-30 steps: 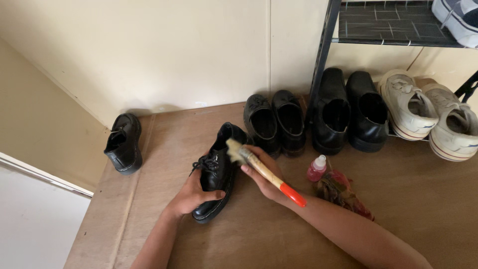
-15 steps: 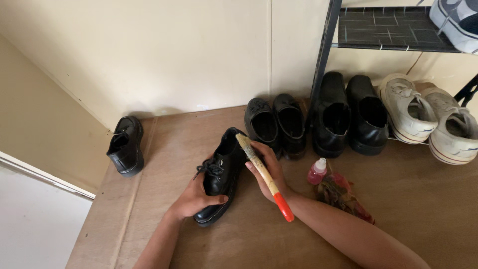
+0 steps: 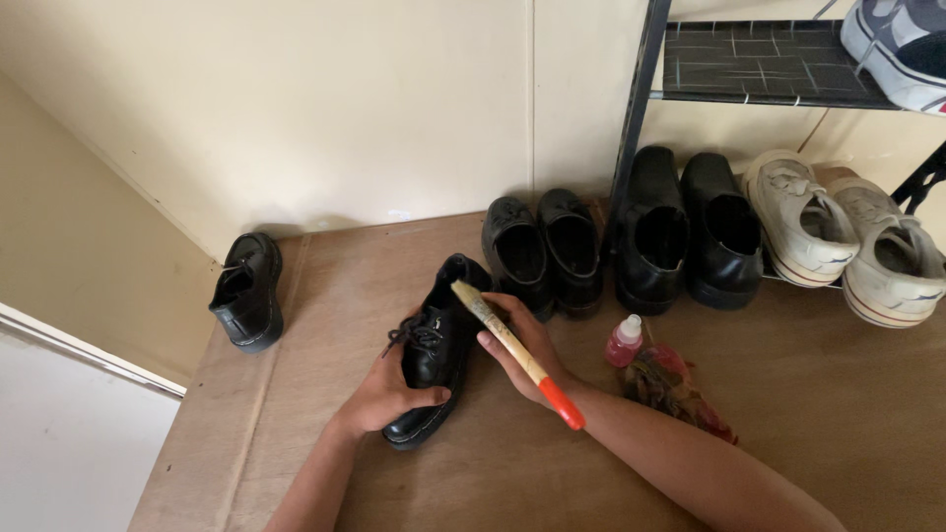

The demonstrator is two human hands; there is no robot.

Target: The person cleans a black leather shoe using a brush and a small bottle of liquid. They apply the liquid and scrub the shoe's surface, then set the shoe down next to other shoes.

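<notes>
cream walls meet a brown board floor (image 3: 788, 424) where shoes are lined up under a dark metal rack (image 3: 641, 118). near the middle of the floor a black lace-up shoe (image 3: 434, 350) lies with its toe toward the camera. the left hand (image 3: 389, 394) wraps around its side near the toe, the grip closed on the shoe with the thumb across the top. the right hand (image 3: 527, 345) is just right of the shoe, its grip closed around a brush (image 3: 512, 345) with a pale wooden handle and an orange-red end; the bristles sit at the shoe's heel opening. beside the right wrist stand a small pink bottle (image 3: 624, 342) with a white cap and a crumpled reddish cloth (image 3: 675, 384). 1 matching black shoe (image 3: 246, 291) sits well apart by the left wall. against the back wall are 2 pairs of black shoes (image 3: 631, 236) and 1 pair of white sneakers (image 3: 847, 241); another sneaker (image 3: 902, 44) rests on the rack's shelf.
</notes>
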